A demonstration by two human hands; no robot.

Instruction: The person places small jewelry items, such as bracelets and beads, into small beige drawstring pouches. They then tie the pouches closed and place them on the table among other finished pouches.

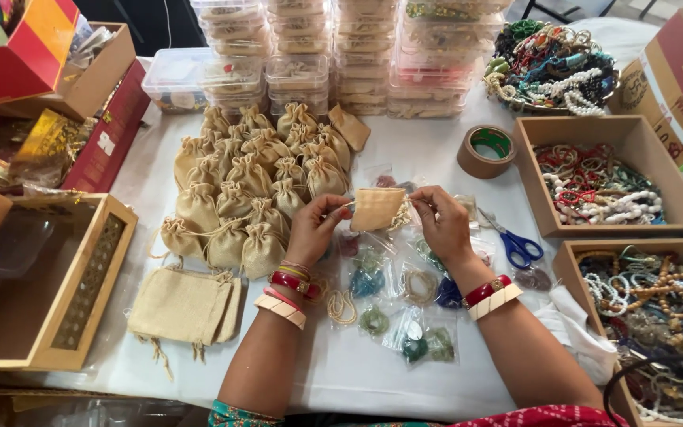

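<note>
You held the small flat beige jute drawstring pouch (376, 209) above the middle of the white surface (428, 146), its long axis running between your hands, left grip (315, 230) and right grip (441, 221) each pinched shut on a side, equally near.

light: bright, even daylight | shadows: soft, faint | focus: sharp | edges: slight wide-angle bending
</note>
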